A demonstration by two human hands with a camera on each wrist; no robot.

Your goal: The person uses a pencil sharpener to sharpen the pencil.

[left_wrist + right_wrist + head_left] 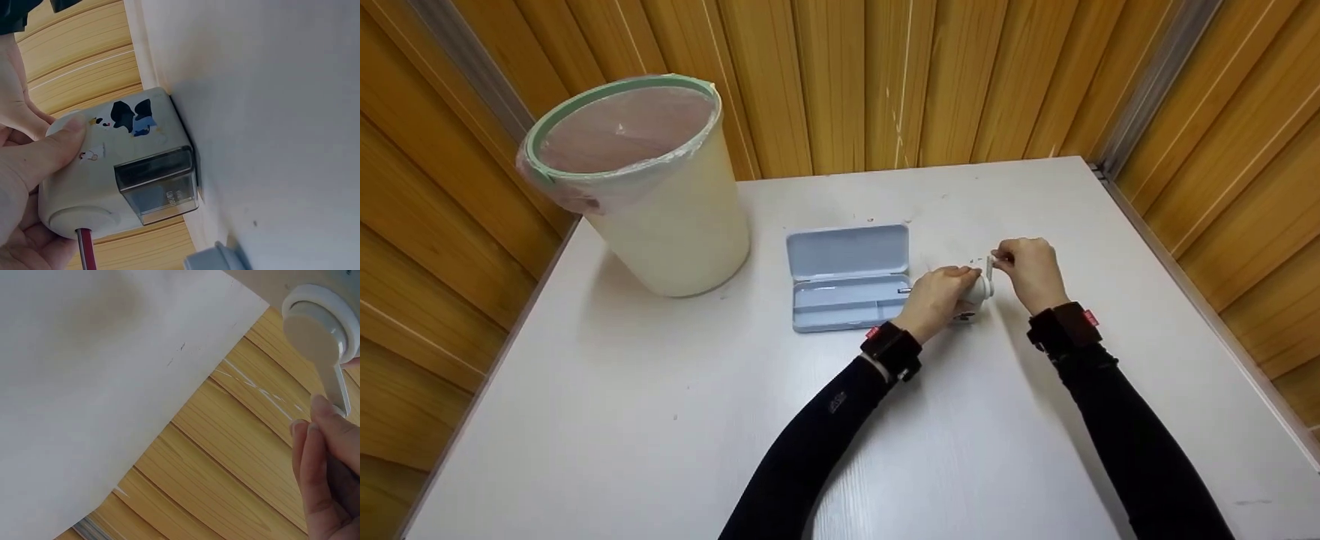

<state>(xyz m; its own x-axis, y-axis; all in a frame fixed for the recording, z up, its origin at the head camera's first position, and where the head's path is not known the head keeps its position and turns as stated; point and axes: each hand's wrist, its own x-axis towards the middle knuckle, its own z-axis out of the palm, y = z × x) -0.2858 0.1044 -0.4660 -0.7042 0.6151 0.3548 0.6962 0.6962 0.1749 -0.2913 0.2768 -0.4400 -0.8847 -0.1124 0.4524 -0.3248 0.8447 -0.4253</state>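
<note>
A white hand-crank pencil sharpener point(95, 185) rests on the table, with dark cartoon stickers and a clear smoky shavings drawer point(163, 188). My left hand point(934, 301) grips its body, the thumb lying over the stickered side in the left wrist view. A red pencil point(86, 249) sticks out of the round front, its far end inside and hidden. On the opposite side, my right hand point(1033, 276) pinches the end of the crank handle point(333, 385) between thumb and fingers; the knob is mostly covered. Just left of the sharpener lies an open light-blue pencil case point(847, 253).
A cream bin point(675, 232) with a green rim and a pinkish plastic liner stands at the table's back left. Wood-patterned panels point(825, 90) enclose the white table point(622, 420) at the back and sides. Small dark specks dot the tabletop.
</note>
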